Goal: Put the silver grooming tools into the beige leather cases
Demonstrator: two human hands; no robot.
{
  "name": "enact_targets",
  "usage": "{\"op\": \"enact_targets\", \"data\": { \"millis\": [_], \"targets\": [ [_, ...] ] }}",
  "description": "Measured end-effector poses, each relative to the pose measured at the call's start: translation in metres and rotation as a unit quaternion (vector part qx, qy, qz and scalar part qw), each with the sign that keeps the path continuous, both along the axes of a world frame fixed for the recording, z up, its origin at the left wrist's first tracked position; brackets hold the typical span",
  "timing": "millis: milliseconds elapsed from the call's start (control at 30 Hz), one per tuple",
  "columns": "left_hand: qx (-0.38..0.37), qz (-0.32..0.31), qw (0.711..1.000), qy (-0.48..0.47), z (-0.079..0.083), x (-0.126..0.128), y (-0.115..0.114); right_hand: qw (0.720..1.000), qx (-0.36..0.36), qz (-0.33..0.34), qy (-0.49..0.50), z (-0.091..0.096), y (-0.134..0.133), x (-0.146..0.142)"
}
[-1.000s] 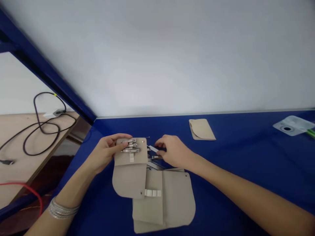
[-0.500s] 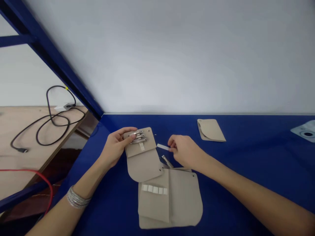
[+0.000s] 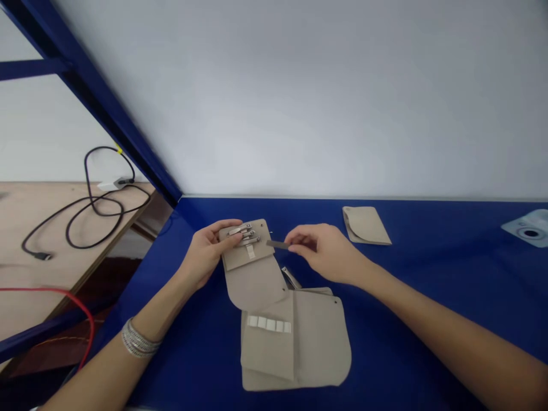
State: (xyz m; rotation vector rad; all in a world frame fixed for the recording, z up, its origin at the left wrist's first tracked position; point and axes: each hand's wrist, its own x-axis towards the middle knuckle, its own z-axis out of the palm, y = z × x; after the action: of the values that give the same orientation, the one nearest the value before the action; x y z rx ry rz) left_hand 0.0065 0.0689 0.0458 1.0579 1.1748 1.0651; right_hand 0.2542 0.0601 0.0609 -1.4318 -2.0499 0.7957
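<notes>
Your left hand [image 3: 204, 255] cradled the upper flap of the beige manicure case [image 3: 237, 260], fingers curled around its edge by the steel clippers [image 3: 242, 233], while your right hand [image 3: 323, 248], pinched nearly shut, held what looked like a slim nail file [image 3: 277, 244] just beside that flap.

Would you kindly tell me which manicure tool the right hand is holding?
The slim file, pinched in the right hand; the others are strapped to the case flap or lying loose.

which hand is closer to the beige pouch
Right. The right hand is in front of the pouch, slightly left; the left hand is much farther left, holding the case.
</notes>
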Motion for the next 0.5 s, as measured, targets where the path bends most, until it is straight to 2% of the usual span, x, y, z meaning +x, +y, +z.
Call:
{"op": "enact_targets", "data": {
  "millis": [133, 300, 433, 500],
  "targets": [
    [-0.014, -0.02, 0.999, -0.023, 0.002, 0.005, -0.004, 0.998, 0.054, 0.016, 0.03, -0.003, -0.003, -0.007],
    [-0.045, -0.04, 0.997, -0.058, 0.006, 0.009, -0.009, 0.994, 0.065, -0.005, 0.085, -0.006, -0.005, -0.012],
    [-0.06, -0.045, 0.994, -0.08, 0.008, 0.01, -0.01, 0.989, 0.105, 0.024, 0.099, -0.004, -0.005, -0.01],
    [-0.062, -0.045, 0.993, -0.084, 0.008, 0.01, -0.01, 0.99, 0.094, 0.031, 0.103, -0.004, -0.004, -0.009]
  ]
}}
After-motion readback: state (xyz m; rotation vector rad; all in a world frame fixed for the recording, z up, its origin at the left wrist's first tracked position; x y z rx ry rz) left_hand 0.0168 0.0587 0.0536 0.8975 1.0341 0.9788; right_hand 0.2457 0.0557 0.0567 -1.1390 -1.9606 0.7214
